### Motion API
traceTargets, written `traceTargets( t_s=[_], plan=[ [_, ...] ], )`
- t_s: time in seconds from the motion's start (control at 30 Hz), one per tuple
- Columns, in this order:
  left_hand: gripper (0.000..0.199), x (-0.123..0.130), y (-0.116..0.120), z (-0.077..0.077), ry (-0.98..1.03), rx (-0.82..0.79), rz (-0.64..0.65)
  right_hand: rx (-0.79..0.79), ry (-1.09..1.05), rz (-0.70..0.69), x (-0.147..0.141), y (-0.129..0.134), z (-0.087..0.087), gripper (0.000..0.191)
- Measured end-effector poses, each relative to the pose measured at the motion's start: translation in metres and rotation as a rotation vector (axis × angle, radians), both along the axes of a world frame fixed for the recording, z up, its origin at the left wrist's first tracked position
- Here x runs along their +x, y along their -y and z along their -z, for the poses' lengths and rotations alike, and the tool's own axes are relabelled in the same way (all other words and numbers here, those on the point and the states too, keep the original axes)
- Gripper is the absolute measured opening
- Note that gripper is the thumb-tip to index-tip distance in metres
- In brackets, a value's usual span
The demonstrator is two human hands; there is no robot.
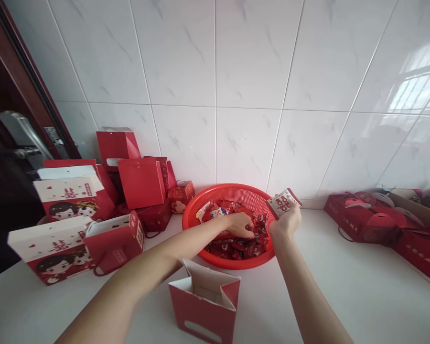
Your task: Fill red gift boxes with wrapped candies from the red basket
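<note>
A round red plastic basket [229,263] stands against the tiled wall, with many small wrapped sweets [236,246] in it. My left hand [241,225] reaches into the basket among the sweets, its fingers curled down; what they pinch, if anything, is hidden. Over the basket's right rim, my right hand [287,220] holds a white and red printed packet [282,203]. In front of the basket, near the bottom of the view, a red paper box [204,306] stands upright with its top open and its white inside showing.
Red and white gift boxes [141,184] are grouped at the left, some with cartoon faces. More red boxes [365,217] lie at the right by the wall. A dark door with a metal handle [28,136] is at far left.
</note>
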State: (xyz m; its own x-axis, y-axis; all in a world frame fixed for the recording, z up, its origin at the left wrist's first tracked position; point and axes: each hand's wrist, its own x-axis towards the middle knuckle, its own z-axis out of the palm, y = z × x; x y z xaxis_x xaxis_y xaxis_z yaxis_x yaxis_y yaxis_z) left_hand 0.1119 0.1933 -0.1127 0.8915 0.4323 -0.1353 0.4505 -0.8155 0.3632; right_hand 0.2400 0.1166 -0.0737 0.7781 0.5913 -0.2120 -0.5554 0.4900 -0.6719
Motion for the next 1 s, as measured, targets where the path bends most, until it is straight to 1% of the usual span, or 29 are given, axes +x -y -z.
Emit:
traceTargets(
  t_s=[0.1,0.2,0.3,0.37,0.43,0.53,0.6,0.73,0.8,0.87,0.93,1.0],
  plan=[
    [0.027,0.006,0.004,-0.004,0.002,0.015,0.014,-0.007,0.018,0.013,0.001,-0.002,0.003,0.003],
    [0.044,0.013,0.005,-0.004,-0.006,0.026,-0.005,-0.016,0.031,0.012,0.002,-0.003,0.005,0.005],
    [0.056,0.017,0.002,0.003,-0.002,-0.042,0.007,-0.022,0.041,0.007,0.003,-0.004,0.007,0.006],
    [0.065,0.017,-0.001,0.009,0.049,-0.094,0.044,-0.024,0.049,-0.002,0.004,-0.004,0.009,0.006],
    [0.068,0.017,-0.004,0.014,0.109,-0.121,0.097,-0.025,0.057,-0.006,0.004,-0.005,0.010,0.006],
    [0.065,0.017,-0.005,0.015,0.125,-0.166,0.160,-0.027,0.065,-0.011,0.004,-0.005,0.010,0.007],
    [0.066,0.017,-0.005,0.013,0.101,-0.165,0.150,-0.028,0.065,-0.017,0.003,-0.004,0.009,0.007],
    [0.069,0.018,-0.002,0.007,0.083,-0.077,0.108,-0.030,0.044,-0.035,0.002,-0.001,0.004,0.004],
    [0.061,0.018,0.001,0.004,0.062,-0.120,0.124,-0.031,0.034,-0.047,0.001,0.000,0.002,0.003],
    [0.049,0.017,0.003,0.003,0.036,-0.209,0.137,-0.027,0.030,-0.057,0.000,0.001,0.001,0.004],
    [0.041,0.017,0.004,0.002,0.020,-0.257,0.110,-0.019,0.031,-0.067,-0.001,0.002,0.000,0.005],
    [0.037,0.016,0.004,0.004,0.014,-0.260,0.062,-0.009,0.037,-0.079,-0.002,0.002,-0.001,0.005]
  ],
)
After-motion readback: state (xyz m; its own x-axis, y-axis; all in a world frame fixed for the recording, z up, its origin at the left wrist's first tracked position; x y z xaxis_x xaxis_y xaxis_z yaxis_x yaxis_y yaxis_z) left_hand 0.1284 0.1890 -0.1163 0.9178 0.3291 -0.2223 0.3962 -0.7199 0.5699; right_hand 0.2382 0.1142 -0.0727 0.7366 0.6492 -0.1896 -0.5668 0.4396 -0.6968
